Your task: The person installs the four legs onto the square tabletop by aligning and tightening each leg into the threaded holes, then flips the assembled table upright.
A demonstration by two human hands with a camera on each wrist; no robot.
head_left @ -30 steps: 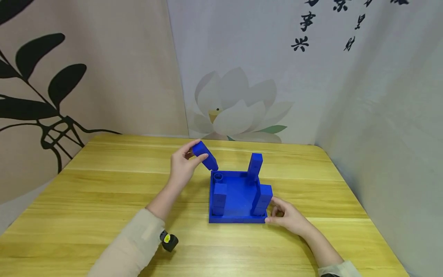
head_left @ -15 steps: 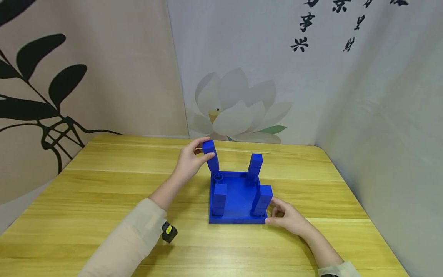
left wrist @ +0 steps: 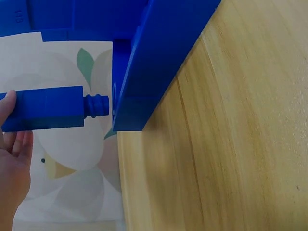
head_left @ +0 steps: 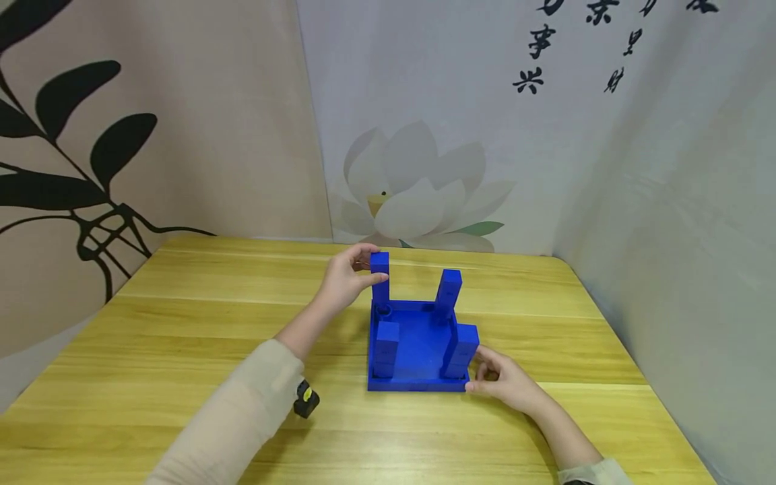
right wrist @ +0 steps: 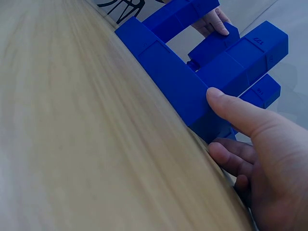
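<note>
A blue square base (head_left: 418,386) with raised sides lies on the table. Three blue square posts stand at its corners: near left (head_left: 386,350), near right (head_left: 461,349) and far right (head_left: 448,295). My left hand (head_left: 342,277) pinches a fourth blue post (head_left: 380,289) between thumb and fingers, upright over the far left corner. In the left wrist view its threaded end (left wrist: 97,106) points at the round socket (left wrist: 114,103), a small gap between them. My right hand (head_left: 506,382) holds the base's near right corner, thumb on its side and fingers curled by its edge.
The wooden table (head_left: 212,323) extends around the base. Behind it hangs a pale cloth (head_left: 418,87) printed with a lotus and dark writing. A black wrist camera (head_left: 306,399) sits at the left sleeve.
The left hand has moved right with the post, turning it from tilted to upright over the far left corner. The right hand stays at the base's corner.
</note>
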